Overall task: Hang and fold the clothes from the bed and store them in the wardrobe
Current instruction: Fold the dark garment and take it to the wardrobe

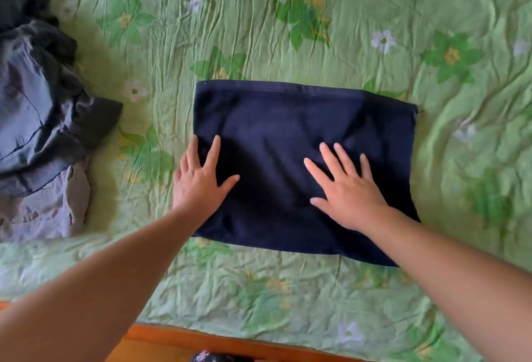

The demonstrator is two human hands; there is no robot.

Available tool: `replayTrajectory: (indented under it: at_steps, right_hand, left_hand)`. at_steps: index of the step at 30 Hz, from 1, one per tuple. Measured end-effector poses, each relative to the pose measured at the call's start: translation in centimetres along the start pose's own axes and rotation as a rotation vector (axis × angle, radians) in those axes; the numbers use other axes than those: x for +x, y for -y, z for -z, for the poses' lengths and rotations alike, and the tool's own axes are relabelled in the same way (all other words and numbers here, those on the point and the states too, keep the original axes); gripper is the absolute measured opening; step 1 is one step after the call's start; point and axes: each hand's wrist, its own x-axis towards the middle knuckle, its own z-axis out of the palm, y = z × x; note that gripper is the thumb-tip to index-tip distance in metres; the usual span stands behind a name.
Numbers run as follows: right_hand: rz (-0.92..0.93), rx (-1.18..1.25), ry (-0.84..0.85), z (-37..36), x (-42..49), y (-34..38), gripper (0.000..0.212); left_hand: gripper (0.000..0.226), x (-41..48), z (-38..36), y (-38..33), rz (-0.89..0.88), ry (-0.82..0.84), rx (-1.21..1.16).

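Observation:
A dark navy garment, folded into a flat rectangle, lies in the middle of the bed. My left hand rests flat on its left edge, fingers straight and spread, partly over the sheet. My right hand presses flat on the garment's right half with fingers spread. Neither hand grips anything.
The bed carries a wrinkled green floral sheet. A heap of grey and dark clothes lies at the left side. The bed's orange wooden edge runs along the bottom, close to me.

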Motion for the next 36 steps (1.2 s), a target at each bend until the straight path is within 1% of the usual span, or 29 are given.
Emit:
replayTrajectory:
  at_steps: [1,2,3,4,5,7,8,9,12,13,16,18,20,21,22,23,25,26,28,32,36]
  right_hand:
    - [-0.045,-0.013,0.059,-1.0,-0.4,0.4,0.085]
    - [-0.08,-0.025,0.073,-1.3,-0.4,0.6,0.086]
    - [-0.103,-0.047,0.071,-0.8,0.0,0.7,0.087]
    - [-0.116,-0.077,0.048,0.2,0.6,1.2,0.082]
    - [-0.111,-0.104,-0.005,1.6,1.4,1.8,0.068]
    - [-0.042,-0.138,-0.101,4.7,3.3,3.8,0.034]
    - [0.009,-0.139,-0.119,6.2,4.4,5.0,0.026]
    - [0.067,-0.129,-0.128,7.6,5.6,6.3,0.023]
    - [0.233,-0.091,-0.16,11.1,10.0,11.1,0.03]
    - [0.259,-0.083,-0.134,11.8,11.5,12.9,0.033]
    - [0.261,-0.137,0.038,12.6,15.5,17.7,0.045]
    - [0.226,-0.19,0.066,12.0,17.2,19.8,0.049]
    - [0.153,-0.211,0.031,11.7,17.9,21.0,0.056]
    - [0.099,-0.201,0.018,11.7,17.9,21.3,0.055]
    - [0.046,-0.178,0.023,11.8,17.8,21.2,0.048]
    - [0.003,-0.147,0.035,11.9,17.6,20.8,0.037]
    - [-0.061,-0.064,0.05,12.2,17.0,19.3,0.012]
    - [-0.076,-0.009,0.043,12.4,16.4,18.4,0.005]
    - [-0.093,0.085,-0.002,12.9,15.3,16.5,0.004]
    - [-0.145,0.274,-0.075,12.9,12.2,12.0,0.018]
    - [-0.212,0.459,-0.191,12.3,8.5,5.7,0.01]
  left_hand:
    - [0.099,-0.9,-0.3,0.5,0.057,-0.012,-0.043]
    - [0.103,-1.6,-0.4,1.1,0.131,-0.021,-0.119]
    - [0.102,-2.2,-0.6,1.7,0.214,-0.022,-0.216]
    - [0.096,-2.5,-0.6,2.4,0.287,-0.012,-0.31]
    - [0.086,-2.9,-0.7,2.9,0.334,0.008,-0.39]
    - [0.063,-3.5,-0.7,3.8,0.365,0.046,-0.504]
    - [0.054,-3.8,-0.6,4.2,0.381,0.063,-0.547]
    - [0.049,-4.0,-0.5,4.5,0.406,0.077,-0.587]
    - [0.045,-4.3,-0.1,5.0,0.481,0.106,-0.646]
    - [0.044,-4.4,-0.1,5.1,0.492,0.113,-0.643]
    - [0.041,-4.9,-0.4,5.4,0.491,0.152,-0.69]
    - [0.034,-5.3,-0.5,5.5,0.468,0.175,-0.742]
    - [0.023,-5.8,-0.4,5.6,0.416,0.191,-0.759]
    - [0.019,-6.1,-0.2,5.6,0.389,0.196,-0.777]
    - [0.017,-6.5,0.0,5.5,0.367,0.199,-0.808]
    - [0.017,-7.0,0.2,5.2,0.343,0.201,-0.844]
    - [0.022,-8.1,0.8,4.2,0.281,0.193,-0.877]
    - [0.024,-8.7,1.1,3.4,0.249,0.181,-0.871]
    - [0.024,-9.9,1.7,1.5,0.17,0.147,-0.865]
    - [0.031,-11.3,1.7,-4.1,-0.042,0.126,-0.816]
    - [0.042,-12.3,1.0,-10.9,-0.171,0.102,-0.694]
